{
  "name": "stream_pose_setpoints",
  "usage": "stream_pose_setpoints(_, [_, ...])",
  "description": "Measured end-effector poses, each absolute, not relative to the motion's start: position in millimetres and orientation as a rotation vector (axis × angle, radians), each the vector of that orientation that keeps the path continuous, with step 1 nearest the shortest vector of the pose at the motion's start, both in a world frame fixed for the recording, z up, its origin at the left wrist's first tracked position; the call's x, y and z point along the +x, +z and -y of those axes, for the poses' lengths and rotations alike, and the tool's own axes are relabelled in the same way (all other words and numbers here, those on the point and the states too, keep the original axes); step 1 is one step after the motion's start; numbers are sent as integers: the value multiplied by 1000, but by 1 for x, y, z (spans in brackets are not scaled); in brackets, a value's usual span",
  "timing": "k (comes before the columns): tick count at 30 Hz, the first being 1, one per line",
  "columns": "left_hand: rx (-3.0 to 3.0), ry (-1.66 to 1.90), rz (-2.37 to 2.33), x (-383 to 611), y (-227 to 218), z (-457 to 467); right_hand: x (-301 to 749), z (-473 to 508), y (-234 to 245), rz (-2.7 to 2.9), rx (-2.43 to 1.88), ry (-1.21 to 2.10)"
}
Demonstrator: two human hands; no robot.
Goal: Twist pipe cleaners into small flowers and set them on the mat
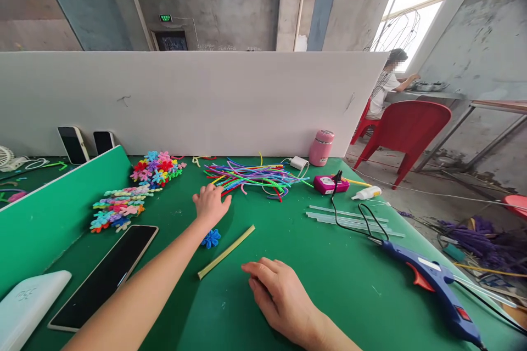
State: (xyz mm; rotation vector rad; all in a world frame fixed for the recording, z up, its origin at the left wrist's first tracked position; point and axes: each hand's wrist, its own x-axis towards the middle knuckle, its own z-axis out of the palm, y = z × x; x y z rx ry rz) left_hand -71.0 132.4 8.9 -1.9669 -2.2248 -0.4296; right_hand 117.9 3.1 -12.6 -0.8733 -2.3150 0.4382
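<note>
My left hand [211, 203] stretches forward over the green table [313, 263], its fingers reaching the near edge of a tangle of coloured pipe cleaners [251, 177]. The fingers are partly curled and I cannot see anything held in them. A small blue pipe-cleaner flower [211, 238] lies just under that wrist. My right hand [280, 296] rests flat on the table, fingers together and pointing left, holding nothing. A yellow-green strip [226, 252] lies between the two hands.
Piles of finished coloured flowers [135, 192] lie at the left. A phone [105, 274] and a white device [24, 307] sit near left. A blue glue gun [432, 279], glue sticks [349, 216], a pink box [328, 184], a pink bottle [321, 148] and a white partition [185, 104] are around. A person sits at the far right.
</note>
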Motion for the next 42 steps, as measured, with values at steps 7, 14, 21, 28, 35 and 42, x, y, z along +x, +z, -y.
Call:
stream_pose_setpoints(7, [-2190,-508,2069,-46,12,-149,114,-5,-14,2294,-892,437])
stream_pose_setpoints(14, [-2494,-385,2077,-33,-2,-172,110,-7,-14,2292,-901,415])
stream_pose_setpoints(21, [-2644,-359,2071,-36,-11,-155,111,-9,-15,2327,-910,443])
stream_pose_setpoints(28, [-2706,-519,1998,-47,-2,-161,110,-9,-15,2361,-914,445])
stream_pose_setpoints(35, [-2438,-932,2027,-68,34,-165,110,-7,-15,2338,-902,452])
stream_pose_setpoints(42, [-2127,-1392,1940,-31,14,-101,118,-13,-15,1658,-1126,564])
